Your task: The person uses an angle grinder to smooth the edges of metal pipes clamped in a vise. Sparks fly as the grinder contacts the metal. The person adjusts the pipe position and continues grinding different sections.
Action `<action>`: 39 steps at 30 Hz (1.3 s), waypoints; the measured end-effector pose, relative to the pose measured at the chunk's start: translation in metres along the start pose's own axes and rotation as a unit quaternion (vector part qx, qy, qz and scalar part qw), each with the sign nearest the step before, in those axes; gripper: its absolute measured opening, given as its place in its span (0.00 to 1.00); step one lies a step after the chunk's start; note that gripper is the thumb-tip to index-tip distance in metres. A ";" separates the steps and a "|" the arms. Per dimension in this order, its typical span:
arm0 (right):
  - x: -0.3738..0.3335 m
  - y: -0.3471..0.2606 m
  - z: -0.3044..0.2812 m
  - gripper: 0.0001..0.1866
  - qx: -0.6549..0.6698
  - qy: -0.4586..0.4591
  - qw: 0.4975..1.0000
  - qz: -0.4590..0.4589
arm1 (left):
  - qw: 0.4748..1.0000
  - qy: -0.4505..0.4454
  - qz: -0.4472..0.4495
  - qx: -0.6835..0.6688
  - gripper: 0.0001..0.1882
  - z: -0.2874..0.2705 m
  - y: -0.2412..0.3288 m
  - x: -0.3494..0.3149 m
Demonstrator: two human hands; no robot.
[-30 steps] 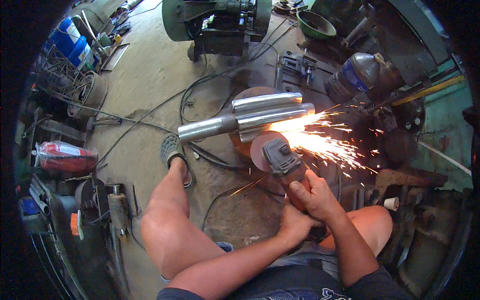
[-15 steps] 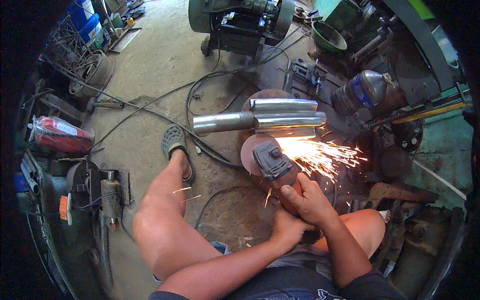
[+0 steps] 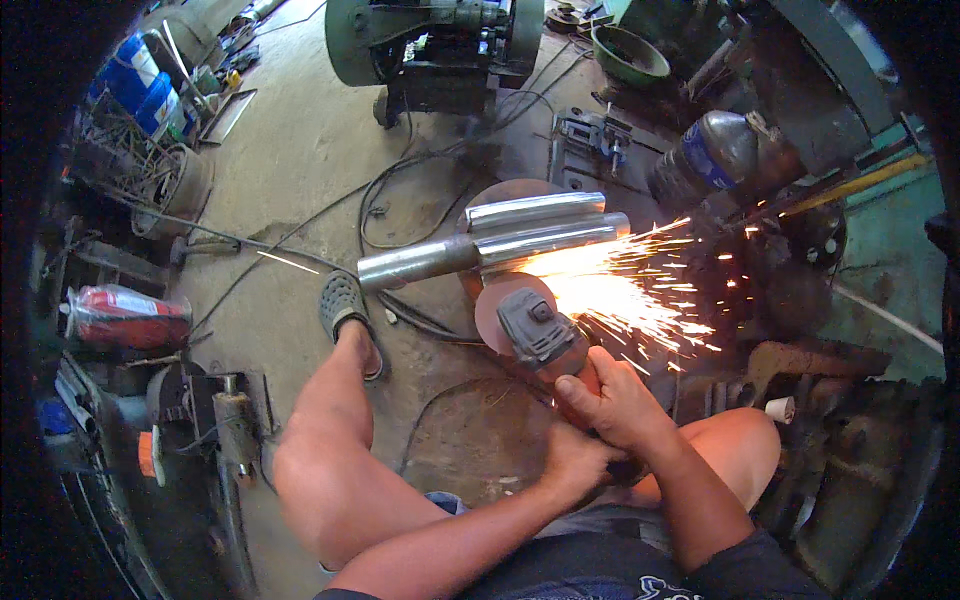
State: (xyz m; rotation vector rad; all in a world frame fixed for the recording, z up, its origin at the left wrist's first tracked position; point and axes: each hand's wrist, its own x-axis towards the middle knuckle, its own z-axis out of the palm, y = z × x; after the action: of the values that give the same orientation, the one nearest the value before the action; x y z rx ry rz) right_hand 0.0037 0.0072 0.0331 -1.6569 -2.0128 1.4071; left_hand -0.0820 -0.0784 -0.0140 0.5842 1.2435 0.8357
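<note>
An angle grinder (image 3: 540, 325) with a dark grey head and an orange-red body is gripped in both of my hands. My right hand (image 3: 625, 405) wraps round the body just behind the head, thumb on top. Lower down, my left hand (image 3: 580, 465) is closed round the rear end, its fingers partly hidden. The pinkish disc (image 3: 495, 312) meets the near side of a shiny steel shaft with lengthwise ribs (image 3: 550, 240). Bright sparks (image 3: 630, 290) spray from there to the right. The shaft's plain round end (image 3: 415, 263) points left; a round brown support (image 3: 515, 190) lies beneath it.
Black cables (image 3: 370, 200) loop across the floor. My left foot, in a grey clog (image 3: 345, 300), is near the shaft's end. Ahead stands a wheeled machine (image 3: 440, 50). A vise (image 3: 600, 135), a large plastic bottle (image 3: 715, 150) and a green basin (image 3: 630, 55) are to the right.
The view has shifted slightly, and the shaft appears farther left and more tilted. The spark spray is larger and brighter. Both hands keep their hold on the angle grinder.
</note>
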 end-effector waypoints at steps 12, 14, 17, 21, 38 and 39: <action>-0.007 0.023 -0.024 0.33 0.029 0.034 0.999 0.026 | 0.999 -0.014 0.018 0.029 0.36 0.026 -0.008 0.017; -0.009 0.029 -0.027 0.33 0.045 0.051 0.998 0.011 | 0.999 -0.031 -0.005 0.034 0.38 0.030 -0.005 0.020; -0.012 0.038 -0.034 0.35 0.042 0.044 0.998 0.035 | 0.998 -0.012 0.011 0.067 0.42 0.041 0.002 0.022; -0.014 0.047 -0.041 0.36 0.053 0.074 0.995 0.033 | 0.996 -0.046 -0.068 0.042 0.44 0.046 0.004 0.025; -0.003 0.008 -0.014 0.34 -0.035 -0.007 0.999 0.039 | 0.979 0.043 -0.003 0.198 0.36 0.006 -0.003 0.010; -0.002 0.003 -0.012 0.35 -0.036 0.004 0.999 0.024 | 0.978 0.055 0.005 0.202 0.35 0.004 -0.002 0.008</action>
State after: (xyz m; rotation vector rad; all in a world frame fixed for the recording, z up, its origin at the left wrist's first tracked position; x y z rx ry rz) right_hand 0.0141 0.0116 0.0379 -1.7471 -2.0552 1.3561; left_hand -0.0771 -0.0736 -0.0194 0.8788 1.5265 0.6303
